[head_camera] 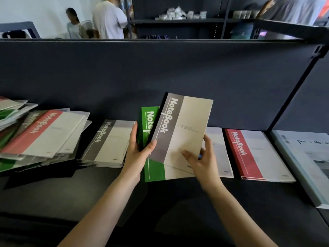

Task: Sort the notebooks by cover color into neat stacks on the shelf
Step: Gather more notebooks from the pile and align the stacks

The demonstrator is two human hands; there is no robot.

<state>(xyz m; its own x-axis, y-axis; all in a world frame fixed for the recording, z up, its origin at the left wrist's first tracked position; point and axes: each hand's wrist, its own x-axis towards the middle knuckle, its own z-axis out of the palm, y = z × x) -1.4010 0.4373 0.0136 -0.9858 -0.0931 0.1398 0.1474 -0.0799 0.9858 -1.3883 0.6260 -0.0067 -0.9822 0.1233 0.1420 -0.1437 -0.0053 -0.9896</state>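
Note:
A grey-striped notebook (185,127) is raised and tilted above the dark shelf (106,189). My left hand (138,150) grips its lower left edge together with a green-striped notebook (148,120) behind it. My right hand (201,157) holds the grey notebook's lower right corner, thumb on the cover. A neat grey stack (110,141) lies to the left of my hands, and a red stack (256,154) lies to the right. Under my hands sits a green stack (154,172). A messy mixed pile (37,134) with a red-striped notebook on top fills the far left.
Pale booklets (306,157) lie in the neighbouring bay at far right, past a dark upright post (292,97). The shelf's dark back panel (160,72) rises behind the stacks. People stand beyond it near another shelving unit (178,20).

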